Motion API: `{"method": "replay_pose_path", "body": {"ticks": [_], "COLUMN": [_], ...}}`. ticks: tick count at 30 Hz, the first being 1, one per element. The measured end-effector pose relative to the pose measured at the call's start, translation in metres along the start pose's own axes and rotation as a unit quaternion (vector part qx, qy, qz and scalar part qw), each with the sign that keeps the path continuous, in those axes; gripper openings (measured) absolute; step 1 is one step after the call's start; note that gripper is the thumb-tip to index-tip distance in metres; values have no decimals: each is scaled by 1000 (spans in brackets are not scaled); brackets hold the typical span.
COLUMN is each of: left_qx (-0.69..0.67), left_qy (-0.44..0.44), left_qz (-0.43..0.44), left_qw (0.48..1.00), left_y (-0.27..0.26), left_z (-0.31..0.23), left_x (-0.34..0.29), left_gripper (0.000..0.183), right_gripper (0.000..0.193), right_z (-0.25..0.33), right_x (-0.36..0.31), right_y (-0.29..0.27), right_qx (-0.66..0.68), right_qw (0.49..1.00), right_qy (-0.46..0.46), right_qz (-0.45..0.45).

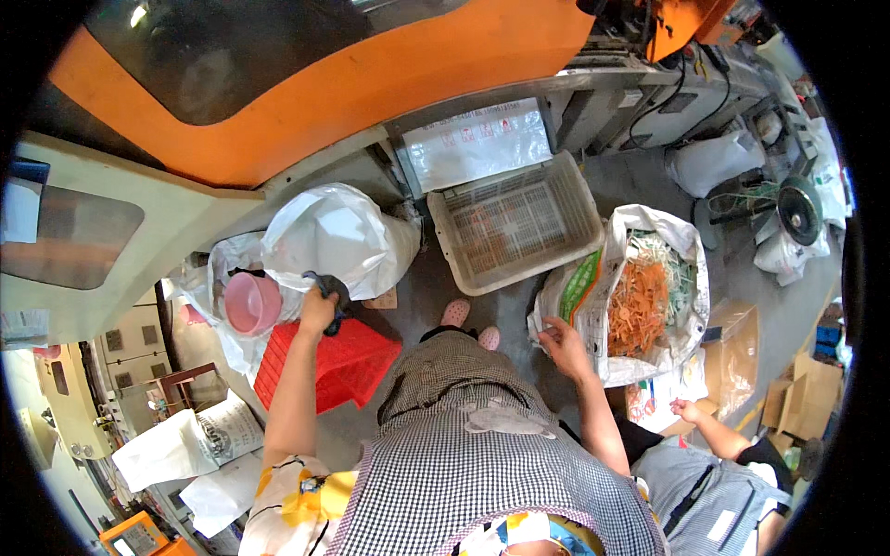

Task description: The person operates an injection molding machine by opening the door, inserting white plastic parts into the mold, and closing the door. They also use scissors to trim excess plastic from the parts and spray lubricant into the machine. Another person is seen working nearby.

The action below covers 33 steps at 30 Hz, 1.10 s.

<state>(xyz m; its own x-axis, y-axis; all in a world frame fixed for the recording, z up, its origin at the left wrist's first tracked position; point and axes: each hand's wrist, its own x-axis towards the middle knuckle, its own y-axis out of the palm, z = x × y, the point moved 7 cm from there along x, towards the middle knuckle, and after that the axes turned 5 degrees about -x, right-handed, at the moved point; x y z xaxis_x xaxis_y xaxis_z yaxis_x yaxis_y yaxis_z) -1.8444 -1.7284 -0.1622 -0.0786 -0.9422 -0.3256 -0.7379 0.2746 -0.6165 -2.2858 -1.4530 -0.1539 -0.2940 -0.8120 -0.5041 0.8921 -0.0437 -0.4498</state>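
My left hand (319,313) is closed round a dark grey, crumpled thing (331,295) that looks like cloth or a glove. It is above the rim of a red plastic basket (311,366), with a white sack (394,246) just beyond. A pink tub (252,303) sits in another white bag to its left. My right hand (564,350) is at the near left edge of a woven white sack (619,369), its fingers bent against the sack's edge. Inside that sack are orange plastic scraps (638,301) and pale green ones.
A grey slatted crate (519,227) stands ahead, beside a large orange and cream machine (352,88). At lower right a co-worker's hand (688,410) reaches toward papers and cardboard boxes (732,357). A black fan-like disc (799,209) stands far right.
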Motion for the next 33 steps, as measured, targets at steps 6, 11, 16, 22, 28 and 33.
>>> {"method": "replay_pose_path", "body": {"ticks": [6,11,16,22,28,33], "left_qx": [-364,-491,-387,-71,172,322], "left_qy": [-122,-330,-183,-308,-133,10], "left_qz": [-67,-62,261,413,621,715], "left_qw": [921,804,865,854,753,621], "left_y": [12,83,136,238,385,443], "left_z": [55,131,170,90,-15,-54], "left_x": [46,41,59,11,-68,-219], "left_gripper": [31,28,37,36,34,33], "right_gripper": [35,35,41,39,32,14], "right_z": [-58,-103,-135,-135,-151,-137], "right_x": [-36,-63,-98,-185,-264,-350], "right_y": [29,60,67,148,295,441], "right_qx": [-86,-150,-143,35,130,88], "right_qw": [996,985,966,910,849,773], "right_qy": [35,86,212,348,465,491], "right_qz": [-11,10,-47,-222,-214,-391]}}
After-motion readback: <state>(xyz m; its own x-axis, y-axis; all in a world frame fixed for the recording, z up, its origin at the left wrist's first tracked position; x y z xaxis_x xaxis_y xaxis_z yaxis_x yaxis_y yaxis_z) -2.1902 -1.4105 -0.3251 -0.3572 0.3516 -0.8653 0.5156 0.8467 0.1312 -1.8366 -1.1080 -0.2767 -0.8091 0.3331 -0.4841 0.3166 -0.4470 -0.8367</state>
